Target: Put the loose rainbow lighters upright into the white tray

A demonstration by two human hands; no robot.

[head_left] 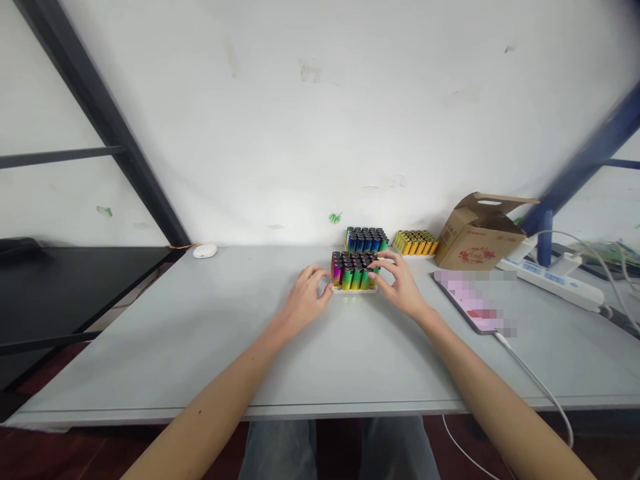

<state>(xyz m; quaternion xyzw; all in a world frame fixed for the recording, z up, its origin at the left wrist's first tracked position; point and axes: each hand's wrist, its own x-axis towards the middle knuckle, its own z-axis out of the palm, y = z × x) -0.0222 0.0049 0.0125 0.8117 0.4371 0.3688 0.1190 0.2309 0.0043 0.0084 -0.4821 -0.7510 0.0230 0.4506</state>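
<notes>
Upright batteries with shiny purple, green and yellow wrappers and dark tops (pixel 356 268) stand in rows in a low white tray (pixel 345 291). At the tray's left end, my left hand (pixel 307 293) has its thumb and fingers curved against the side, steadying it. My right hand (pixel 399 285) reaches over the right front corner, thumb and forefinger drawn close around a battery there; the fingertips partly cover it. Just behind stands another block of blue and green batteries (pixel 367 239). Farther right, yellow batteries (pixel 416 241) fill a similar white tray.
An opened cardboard box (pixel 477 237) stands right of the yellow batteries. A phone (pixel 470 303) lies on the grey table (pixel 210 353), its white cable (pixel 537 383) running over the front edge. A power strip (pixel 555 281) is at far right, a white earbud case (pixel 205 251) at back left.
</notes>
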